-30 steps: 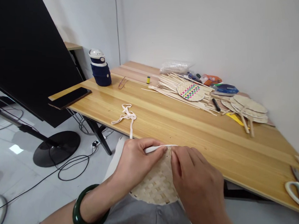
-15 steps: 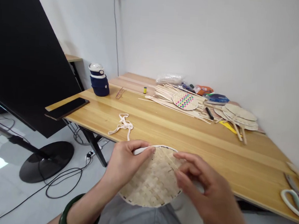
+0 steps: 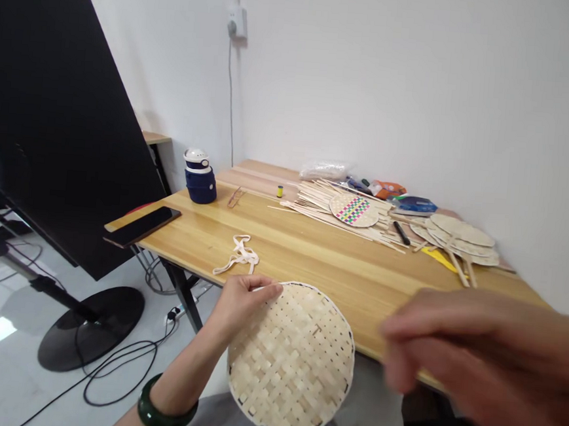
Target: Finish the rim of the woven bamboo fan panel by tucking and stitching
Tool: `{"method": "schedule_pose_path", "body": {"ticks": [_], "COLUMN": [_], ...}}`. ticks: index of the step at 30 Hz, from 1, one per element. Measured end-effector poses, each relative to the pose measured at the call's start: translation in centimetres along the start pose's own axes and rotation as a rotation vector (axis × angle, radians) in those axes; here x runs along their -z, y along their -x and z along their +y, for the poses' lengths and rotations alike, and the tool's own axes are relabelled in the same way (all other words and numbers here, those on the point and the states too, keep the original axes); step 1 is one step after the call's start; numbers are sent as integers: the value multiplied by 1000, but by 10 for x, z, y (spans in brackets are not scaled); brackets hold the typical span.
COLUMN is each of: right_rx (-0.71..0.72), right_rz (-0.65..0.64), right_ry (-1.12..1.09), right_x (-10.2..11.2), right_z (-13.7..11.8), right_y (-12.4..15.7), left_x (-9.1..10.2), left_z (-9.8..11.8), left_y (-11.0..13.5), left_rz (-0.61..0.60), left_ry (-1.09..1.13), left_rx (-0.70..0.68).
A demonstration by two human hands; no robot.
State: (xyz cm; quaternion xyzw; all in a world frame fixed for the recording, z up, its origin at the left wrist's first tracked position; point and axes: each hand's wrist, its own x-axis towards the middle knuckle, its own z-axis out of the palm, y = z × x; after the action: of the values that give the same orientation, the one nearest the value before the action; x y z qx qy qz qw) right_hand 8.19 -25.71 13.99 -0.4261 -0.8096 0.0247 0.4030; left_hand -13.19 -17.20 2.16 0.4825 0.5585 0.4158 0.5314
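My left hand [image 3: 248, 302] grips the upper left edge of a round woven bamboo fan panel [image 3: 292, 361], thumb on its face and fingers behind. The panel is pale, with a white trim round its rim and small dark gaps along the edge. It is tilted towards me above my lap. To the right of the panel, apart from it, my right hand [image 3: 474, 359] is raised and blurred, thumb and fingers pinched together. Whatever is in that pinch is too small or smeared to see. White ribbon [image 3: 238, 254] lies loosely on the table just beyond my left hand.
On the wooden table [image 3: 204, 233] are a phone [image 3: 143, 225], a blue jar [image 3: 201, 183], a yellow thread spool [image 3: 279, 191], bamboo strips [image 3: 315, 199] under a coloured woven disc [image 3: 354, 210], a black marker [image 3: 401, 233] and stacked fans [image 3: 462, 239]. A black screen [image 3: 51, 103] stands left.
My right hand has left the panel's right edge and swung away to the right, nearer the camera. My left hand keeps its hold. The panel now shows more fully.
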Motion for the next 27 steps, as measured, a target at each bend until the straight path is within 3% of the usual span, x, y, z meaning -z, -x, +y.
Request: {"method": "schedule_pose_path", "body": {"ticks": [3, 5, 7, 9, 11, 13, 16, 19, 27], "right_rx": [118, 161, 207, 137, -49, -270, -583, -746, -936], "right_rz": [-284, -488, -598, -503, -278, -194, -448, -642, -612], "right_ry": [-155, -102, 17, 139, 191, 167, -142, -539, -894], "right_x": [-26, -44, -56, -60, -58, -53, -52, -56, -55], "right_z": [-19, -17, -3, 20, 44, 65, 80, 76, 65], "right_y": [-25, -38, -47, -53, -54, -48, -27, -3, 11], "left_x": [-2, -3, -4, -6, -8, -10, -13, -17, -26], "left_z": [1, 0, -4, -7, -8, -5, 2, 7, 17], "left_y": [1, 2, 2, 3, 6, 11, 20, 27, 34], "left_rz": [-61, -130, -198, -241, -257, -274, -289, -313, -397], "left_ry": [12, 19, 24, 9, -21, -48, -76, -113, -191], "left_rx": [-36, -49, -46, -18, 11, 0, -60, -93, -152]}}
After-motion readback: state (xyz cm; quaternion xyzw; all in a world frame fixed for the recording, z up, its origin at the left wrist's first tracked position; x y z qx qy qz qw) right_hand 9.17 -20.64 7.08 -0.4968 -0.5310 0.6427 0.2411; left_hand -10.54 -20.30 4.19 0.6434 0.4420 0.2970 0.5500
